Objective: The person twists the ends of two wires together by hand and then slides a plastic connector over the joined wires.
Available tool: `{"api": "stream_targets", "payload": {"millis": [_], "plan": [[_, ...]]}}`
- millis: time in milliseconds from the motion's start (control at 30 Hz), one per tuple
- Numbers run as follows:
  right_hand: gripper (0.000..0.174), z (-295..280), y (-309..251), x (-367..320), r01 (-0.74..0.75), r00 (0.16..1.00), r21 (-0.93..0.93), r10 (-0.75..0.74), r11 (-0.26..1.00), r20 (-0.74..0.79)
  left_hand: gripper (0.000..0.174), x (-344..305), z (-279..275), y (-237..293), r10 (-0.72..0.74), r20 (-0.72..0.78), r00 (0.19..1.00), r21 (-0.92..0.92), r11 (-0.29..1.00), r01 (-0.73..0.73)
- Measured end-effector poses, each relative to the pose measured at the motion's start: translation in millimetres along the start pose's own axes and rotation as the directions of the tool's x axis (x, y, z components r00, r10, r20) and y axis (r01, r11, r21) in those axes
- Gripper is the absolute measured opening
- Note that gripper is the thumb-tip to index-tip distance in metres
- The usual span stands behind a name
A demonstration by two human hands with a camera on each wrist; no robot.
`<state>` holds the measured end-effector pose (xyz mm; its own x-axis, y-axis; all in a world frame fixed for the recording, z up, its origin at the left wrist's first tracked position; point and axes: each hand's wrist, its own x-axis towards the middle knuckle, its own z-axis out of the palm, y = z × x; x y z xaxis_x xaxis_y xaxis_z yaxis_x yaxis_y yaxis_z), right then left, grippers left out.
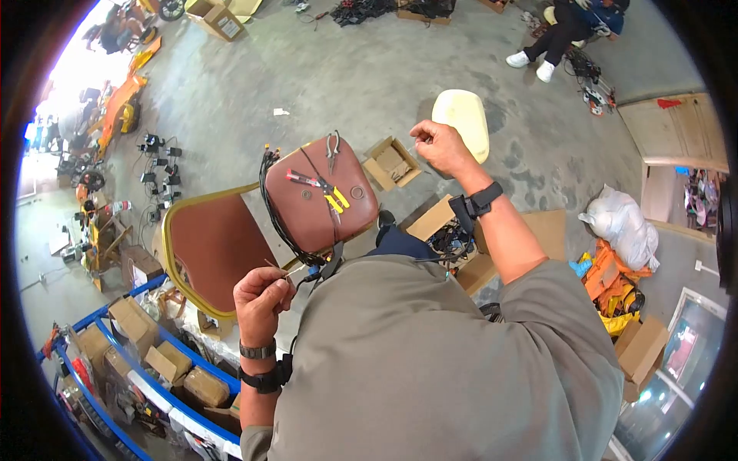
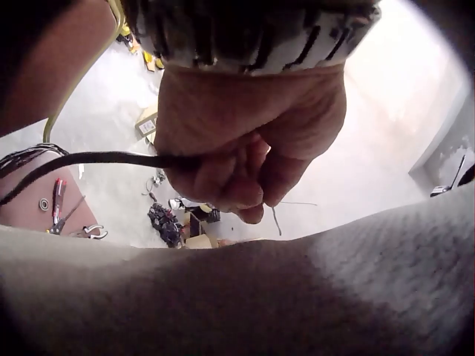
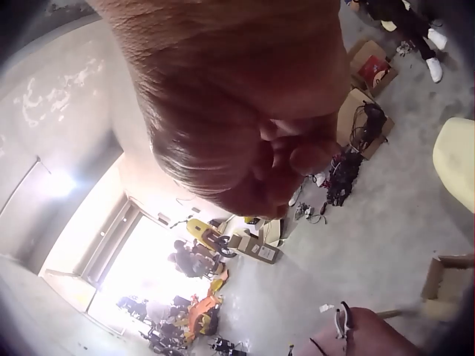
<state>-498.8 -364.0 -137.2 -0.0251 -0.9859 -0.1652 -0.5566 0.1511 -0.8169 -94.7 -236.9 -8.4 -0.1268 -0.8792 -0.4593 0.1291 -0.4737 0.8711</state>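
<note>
My left hand [image 1: 264, 300] pinches the end of a dark cable [image 2: 104, 158] between thumb and fingers. Thin bare-looking wires [image 2: 276, 219] stick out past the fingertips in the left wrist view. Out to the right, my right hand [image 1: 442, 146] is raised with its fingers curled in, and nothing shows in it. Between the hands is a brown padded seat [image 1: 350, 165]. On it lie a red and yellow hand tool [image 1: 336, 198], grey pliers [image 1: 333, 146] and small rings [image 1: 356, 192]. A bundle of black cables [image 1: 270, 203] hangs along the seat's left side.
A small open cardboard box [image 1: 390, 163] stands right of the seat, near a pale yellow stool top [image 1: 463, 115]. An empty brown chair [image 1: 215, 246] is at left, above blue-edged shelving [image 1: 161, 380]. Another person [image 1: 565, 34] sits at the far right.
</note>
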Motion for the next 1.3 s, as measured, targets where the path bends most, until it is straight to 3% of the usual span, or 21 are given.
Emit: {"api": "stream_targets", "payload": {"millis": [600,733,800,900,933,1000,1100,1200,1300], "plan": [[0.019,-11,53,34,0.097,0.995,-0.181,-0.097,0.979,0.009,0.005,1,53,1,-0.041,-0.06,0.997,0.055,0.997,0.045],[0.018,-5,55,39,0.128,0.991,-0.13,-0.121,0.983,0.059,0.014,-6,56,4,-0.099,-0.158,0.983,0.149,0.981,0.123],[0.02,-1,56,40,0.156,0.986,-0.076,-0.15,0.985,0.072,0.016,-8,54,10,-0.074,-0.077,0.994,0.207,0.974,0.089],[0.026,5,55,40,0.181,0.979,-0.075,-0.172,0.981,0.108,0.015,-16,51,6,-0.034,-0.084,0.996,0.122,0.992,0.044],[0.022,9,53,40,0.126,0.979,-0.021,-0.121,0.992,0.163,0.015,-17,48,6,-0.02,-0.067,0.998,0.093,0.995,0.026],[0.022,9,26,33,-0.03,0.966,0.033,0.021,0.999,0.257,0.013,-23,40,4,0.037,-0.083,0.996,-0.024,0.999,-0.039],[0.023,16,-15,12,0.123,0.958,0.08,-0.14,0.989,0.249,0.012,-30,28,6,0.146,-0.113,0.983,-0.067,0.986,-0.154],[0.017,28,-57,-19,0.17,0.943,0.139,-0.202,0.976,0.265,0.011,-39,12,-2,0.26,-0.102,0.96,-0.144,0.951,-0.272],[0.017,46,-99,-57,0.174,0.928,0.112,-0.201,0.978,0.313,0.01,-55,-8,-4,0.321,-0.081,0.944,-0.095,0.94,-0.328]]}}
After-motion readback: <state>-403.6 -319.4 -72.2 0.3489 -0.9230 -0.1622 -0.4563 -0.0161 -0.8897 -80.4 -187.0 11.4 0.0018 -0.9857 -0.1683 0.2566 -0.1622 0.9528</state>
